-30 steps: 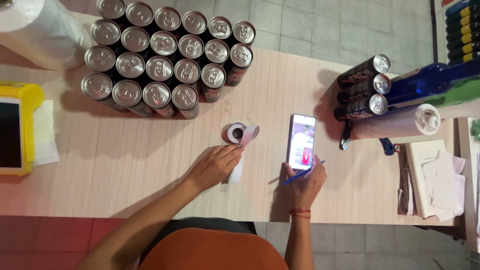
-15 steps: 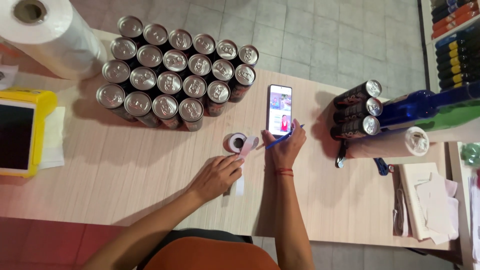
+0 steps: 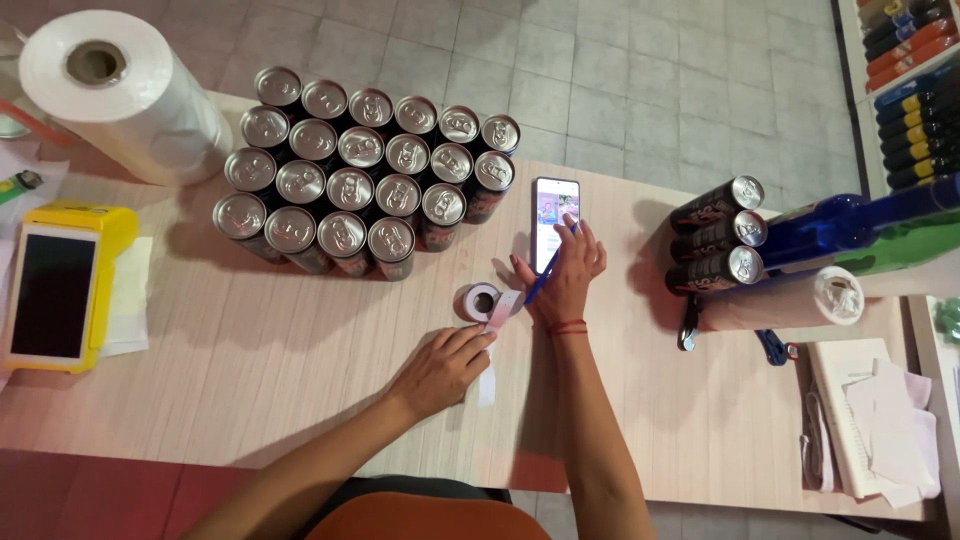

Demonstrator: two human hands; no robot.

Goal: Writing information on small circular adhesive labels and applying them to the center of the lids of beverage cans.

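L hand (image 3: 437,368) flat on paper strip (image 3: 488,375); R hand (image 3: 563,280) grips blue pen (image 3: 543,282), touching phone (image 3: 555,211).

Both bare forearms reach forward from the bottom of the frame. The left hand (image 3: 440,368) lies palm down, fingers loosely curled, its forearm angling in from the lower left. The right hand (image 3: 563,277) is stretched farther ahead, arm nearly straight, fingers spread and partly bent. A red band circles the right wrist. The two hands stay apart.
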